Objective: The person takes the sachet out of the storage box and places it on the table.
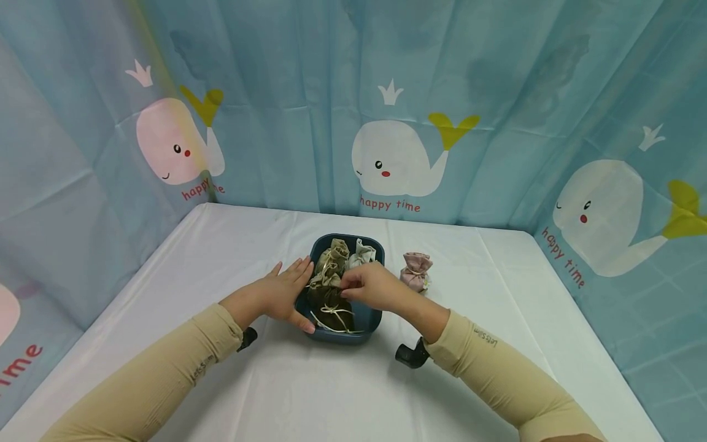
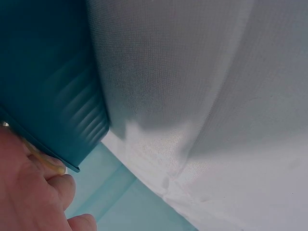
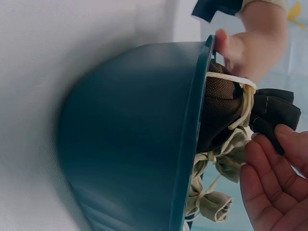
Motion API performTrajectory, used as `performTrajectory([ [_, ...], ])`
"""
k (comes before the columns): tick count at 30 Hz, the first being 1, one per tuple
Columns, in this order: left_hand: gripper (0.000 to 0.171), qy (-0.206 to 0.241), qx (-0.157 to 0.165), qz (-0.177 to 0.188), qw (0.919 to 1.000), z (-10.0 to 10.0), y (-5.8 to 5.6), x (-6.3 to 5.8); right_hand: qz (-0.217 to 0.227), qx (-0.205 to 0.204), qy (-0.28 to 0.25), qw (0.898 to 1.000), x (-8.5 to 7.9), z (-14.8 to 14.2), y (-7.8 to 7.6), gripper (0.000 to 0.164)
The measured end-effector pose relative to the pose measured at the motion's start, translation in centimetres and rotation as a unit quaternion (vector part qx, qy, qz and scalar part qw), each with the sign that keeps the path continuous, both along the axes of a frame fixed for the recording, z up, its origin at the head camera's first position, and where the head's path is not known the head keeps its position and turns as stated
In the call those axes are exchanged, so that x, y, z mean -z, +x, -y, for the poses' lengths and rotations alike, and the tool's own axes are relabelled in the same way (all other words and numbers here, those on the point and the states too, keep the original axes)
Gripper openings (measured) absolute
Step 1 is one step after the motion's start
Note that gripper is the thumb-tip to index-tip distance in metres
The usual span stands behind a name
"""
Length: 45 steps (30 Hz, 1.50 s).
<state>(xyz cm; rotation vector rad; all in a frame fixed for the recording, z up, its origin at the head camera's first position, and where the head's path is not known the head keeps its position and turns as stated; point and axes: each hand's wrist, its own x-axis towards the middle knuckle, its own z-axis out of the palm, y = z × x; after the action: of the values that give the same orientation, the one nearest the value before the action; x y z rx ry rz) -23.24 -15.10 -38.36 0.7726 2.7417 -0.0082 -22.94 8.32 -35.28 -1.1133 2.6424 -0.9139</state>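
A dark blue plastic bin (image 1: 334,336) stands on the table with several drawstring pouches in it. My right hand (image 1: 377,285) pinches the gathered top of a dark brown pouch (image 3: 221,98) between thumb and fingers; its cream cord is tied in a bow. The brown pouch (image 1: 331,310) sits at the near end of the bin. Along the left rim lies my left hand (image 1: 282,291), fingers spread and thumb near the front corner. Behind the brown pouch are a khaki pouch (image 1: 336,252) and a pale grey pouch (image 1: 363,253).
On the table right of the bin stands a pink pouch (image 1: 415,271) with a tied cord. White cloth (image 1: 309,393) covers the table. A blue curtain (image 1: 287,153) printed with whales hangs behind and at both sides. Black wrist cameras (image 1: 412,355) sit below the wrists.
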Motion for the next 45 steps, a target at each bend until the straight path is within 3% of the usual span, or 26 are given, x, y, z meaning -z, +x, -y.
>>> performTrajectory([
  [9,0.136,0.004,0.008,-0.005,1.0,-0.1,0.1,-0.3,-0.019,0.01,0.006,1.0,-0.9,-0.7,0.0,0.007],
  [29,0.136,0.006,0.001,0.008,1.0,-0.1,0.0,-0.3,0.049,0.066,-0.04,0.996,-3.4,-2.4,0.2,0.006],
  [45,0.136,0.001,-0.003,0.01,0.9999,-0.1,-0.1,-0.1,0.036,0.097,-0.06,0.993,-5.2,-4.3,0.4,0.006],
])
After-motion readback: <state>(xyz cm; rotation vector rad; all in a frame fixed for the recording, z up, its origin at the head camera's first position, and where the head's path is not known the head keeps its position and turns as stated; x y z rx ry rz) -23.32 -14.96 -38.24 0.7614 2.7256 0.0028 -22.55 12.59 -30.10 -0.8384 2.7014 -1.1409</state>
